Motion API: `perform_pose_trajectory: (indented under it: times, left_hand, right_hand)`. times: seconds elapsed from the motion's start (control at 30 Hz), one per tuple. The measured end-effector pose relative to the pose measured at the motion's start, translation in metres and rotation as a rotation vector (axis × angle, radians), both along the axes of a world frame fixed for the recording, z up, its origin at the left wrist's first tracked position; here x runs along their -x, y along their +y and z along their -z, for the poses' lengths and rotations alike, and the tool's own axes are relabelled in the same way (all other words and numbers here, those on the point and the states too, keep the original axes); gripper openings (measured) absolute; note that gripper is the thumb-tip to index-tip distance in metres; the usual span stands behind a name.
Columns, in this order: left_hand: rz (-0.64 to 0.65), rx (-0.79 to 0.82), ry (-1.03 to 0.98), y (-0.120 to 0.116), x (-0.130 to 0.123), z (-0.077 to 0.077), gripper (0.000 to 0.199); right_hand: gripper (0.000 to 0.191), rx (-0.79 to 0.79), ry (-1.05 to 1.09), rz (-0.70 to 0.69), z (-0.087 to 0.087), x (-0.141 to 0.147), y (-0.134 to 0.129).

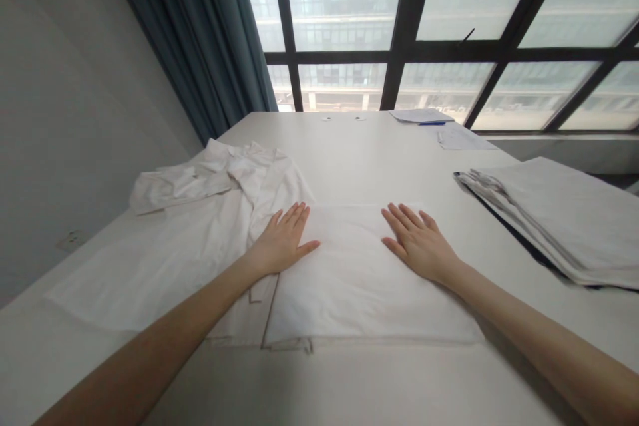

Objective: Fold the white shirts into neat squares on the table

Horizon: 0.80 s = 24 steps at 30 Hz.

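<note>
A white cloth garment (359,293), thin and with a few soft creases, lies on the white table in front of me. Its right part is folded into a flat, roughly rectangular shape. On the left the fabric (164,273) spreads out in a single sheet, with a crumpled sleeve-like part (200,180) bunched toward the back. My left hand (287,239) rests palm down on the folded part's left side, fingers stretched. Flat on its right side lies my right hand (414,239), fingers spread. Neither hand grips the cloth.
A stack of folded white cloth (564,219) with a dark layer beneath sits at the table's right. Papers (422,116) and a blue pen (432,124) lie at the far edge. Beyond are a dark-framed window and a blue curtain (200,26); a grey wall stands left.
</note>
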<state>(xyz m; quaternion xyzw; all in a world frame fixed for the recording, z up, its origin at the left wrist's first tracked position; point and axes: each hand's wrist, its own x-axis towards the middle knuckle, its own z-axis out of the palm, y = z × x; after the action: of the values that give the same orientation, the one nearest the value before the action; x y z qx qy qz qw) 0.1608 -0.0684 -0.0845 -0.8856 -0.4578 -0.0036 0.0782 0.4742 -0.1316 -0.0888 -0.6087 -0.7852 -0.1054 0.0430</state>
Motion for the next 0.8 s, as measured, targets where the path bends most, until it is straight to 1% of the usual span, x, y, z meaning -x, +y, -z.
perform_pose_trajectory:
  times: [0.13, 0.23, 0.3, 0.4, 0.5, 0.57, 0.67, 0.8]
  left_hand:
    - [-0.006, -0.007, -0.028, -0.003, 0.007, 0.002, 0.077]
    - [0.001, -0.008, -0.044, -0.004, 0.007, 0.003, 0.077]
    - [0.006, -0.013, -0.053, -0.004, 0.006, 0.003, 0.076]
    - [-0.012, 0.0, -0.048, -0.004, 0.004, 0.001, 0.075]
    - [-0.02, 0.011, -0.046, -0.005, 0.004, -0.001, 0.074]
    - [-0.01, -0.001, -0.05, -0.005, 0.004, 0.0, 0.075]
    - [0.0, -0.023, -0.049, -0.005, 0.004, 0.001, 0.074]
    - [-0.019, 0.001, -0.035, -0.005, 0.006, 0.0, 0.075]
  right_hand:
    - [0.064, 0.013, 0.028, 0.014, -0.001, -0.014, -0.005]
    - [0.064, 0.054, 0.036, 0.033, -0.008, -0.012, 0.0]
    - [0.061, 0.078, 0.041, 0.02, -0.014, 0.001, 0.007]
    - [0.059, 0.099, 0.082, -0.092, -0.022, 0.034, 0.019]
    - [0.061, 0.122, 0.136, -0.185, -0.022, 0.067, 0.03]
    - [0.06, 0.136, 0.15, -0.205, -0.02, 0.078, 0.034]
    - [0.06, 0.155, 0.152, -0.206, -0.016, 0.077, 0.037]
    - [0.062, 0.162, 0.136, -0.189, -0.012, 0.055, 0.034]
